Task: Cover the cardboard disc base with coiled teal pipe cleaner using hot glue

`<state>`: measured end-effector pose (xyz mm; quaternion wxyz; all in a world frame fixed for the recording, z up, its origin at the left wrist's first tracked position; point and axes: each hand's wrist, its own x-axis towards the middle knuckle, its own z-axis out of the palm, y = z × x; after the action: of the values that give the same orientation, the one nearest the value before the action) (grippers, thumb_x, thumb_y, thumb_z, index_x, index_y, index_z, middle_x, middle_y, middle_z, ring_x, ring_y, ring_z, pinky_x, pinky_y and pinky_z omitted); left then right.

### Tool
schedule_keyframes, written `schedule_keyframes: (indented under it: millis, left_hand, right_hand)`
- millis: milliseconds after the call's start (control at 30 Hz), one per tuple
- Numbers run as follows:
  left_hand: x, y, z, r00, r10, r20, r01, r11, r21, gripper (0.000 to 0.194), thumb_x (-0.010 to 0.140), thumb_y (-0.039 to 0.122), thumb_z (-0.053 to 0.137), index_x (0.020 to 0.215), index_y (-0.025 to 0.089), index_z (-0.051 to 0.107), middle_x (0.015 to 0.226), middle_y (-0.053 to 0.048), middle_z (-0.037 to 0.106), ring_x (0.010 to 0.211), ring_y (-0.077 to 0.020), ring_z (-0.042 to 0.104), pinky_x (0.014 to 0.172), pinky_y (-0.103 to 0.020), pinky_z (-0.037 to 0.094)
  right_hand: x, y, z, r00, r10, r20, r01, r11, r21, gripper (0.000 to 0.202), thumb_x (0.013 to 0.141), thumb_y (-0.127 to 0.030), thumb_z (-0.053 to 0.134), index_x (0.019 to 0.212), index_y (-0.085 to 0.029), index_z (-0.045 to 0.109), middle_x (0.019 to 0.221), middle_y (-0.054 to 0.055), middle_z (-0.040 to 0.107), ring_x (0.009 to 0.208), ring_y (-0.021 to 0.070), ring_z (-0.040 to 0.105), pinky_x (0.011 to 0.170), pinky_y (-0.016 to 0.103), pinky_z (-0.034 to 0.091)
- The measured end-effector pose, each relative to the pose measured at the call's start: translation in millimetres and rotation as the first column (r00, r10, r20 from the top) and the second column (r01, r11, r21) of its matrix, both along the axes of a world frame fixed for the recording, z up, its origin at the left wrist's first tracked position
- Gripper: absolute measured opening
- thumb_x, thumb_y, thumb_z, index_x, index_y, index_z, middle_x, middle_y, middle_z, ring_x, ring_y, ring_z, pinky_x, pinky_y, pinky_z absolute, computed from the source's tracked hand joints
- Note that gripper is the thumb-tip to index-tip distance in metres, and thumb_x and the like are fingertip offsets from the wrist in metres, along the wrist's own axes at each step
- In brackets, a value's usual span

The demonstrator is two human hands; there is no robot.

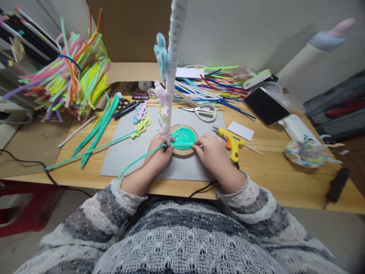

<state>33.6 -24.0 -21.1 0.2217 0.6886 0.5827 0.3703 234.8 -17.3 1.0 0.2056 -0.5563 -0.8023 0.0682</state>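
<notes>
A round cardboard disc [182,153] lies on a grey mat, its top covered by a coil of green pipe cleaner [184,137]. My left hand [159,152] is closed at the disc's left edge, pinching the green pipe cleaner, whose loose tail [139,160] trails to the lower left. At the right edge, my right hand [212,152] has its thumb and fingers closed on the rim of the disc. A tall white fuzzy post [172,57] with pastel pipe-cleaner flowers [161,57] rises beside my left fingers. Its foot is partly hidden there.
A yellow glue gun [234,144] lies right of the grey mat [122,160]. Scissors [203,112] rest on its far edge. Green pipe cleaners [97,131] lie left, below a large bundle [71,76]. A phone [266,106] and wreath-like pastel piece [303,153] sit right.
</notes>
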Motion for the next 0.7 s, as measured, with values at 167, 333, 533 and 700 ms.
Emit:
schedule_keyframes:
  millis: [167,333,533,700]
  left_hand:
    - [-1,1,0.2,1.0,-0.007,0.009,0.007,1.0,-0.01,0.016,0.078,0.015,0.059,0.092,0.02,0.063,0.106,-0.006,0.065,0.105,-0.0245,0.06,0.097,-0.042,0.048]
    - [-3,3,-2.0,1.0,-0.015,0.024,0.015,1.0,0.003,0.015,0.079,0.015,0.059,0.093,0.02,0.063,0.106,-0.006,0.065,0.106,-0.0237,0.061,0.099,-0.041,0.047]
    - [-3,4,-3.1,0.999,-0.032,0.038,0.031,0.999,0.022,0.015,0.078,0.015,0.059,0.092,0.019,0.063,0.108,-0.006,0.066,0.108,-0.0234,0.06,0.1,-0.041,0.047]
    - [-3,3,-2.5,1.0,-0.014,0.01,0.014,1.0,-0.001,0.017,0.078,0.015,0.059,0.094,0.02,0.063,0.108,-0.006,0.066,0.106,-0.0238,0.061,0.099,-0.042,0.047]
  right_hand:
    - [0,5,-2.9,0.997,0.065,-0.029,-0.064,0.998,0.009,0.013,0.085,-0.013,0.061,0.073,-0.017,0.063,0.082,0.007,0.068,0.079,0.0208,0.058,0.074,0.034,0.035]
    - [0,12,-1.6,0.987,0.15,-0.057,-0.151,0.988,-0.011,0.015,0.082,-0.009,0.063,0.069,-0.017,0.062,0.079,0.007,0.067,0.077,0.0202,0.058,0.072,0.032,0.036]
    - [3,15,2.9,0.987,0.151,-0.059,-0.154,0.987,-0.052,0.014,0.081,-0.01,0.064,0.069,-0.017,0.061,0.079,0.005,0.067,0.078,0.0194,0.059,0.072,0.033,0.032]
    - [4,14,6.0,0.98,0.136,-0.147,-0.149,0.985,-0.083,0.008,0.086,-0.021,0.061,0.078,-0.019,0.064,0.081,0.004,0.069,0.079,0.0195,0.061,0.077,0.036,0.034]
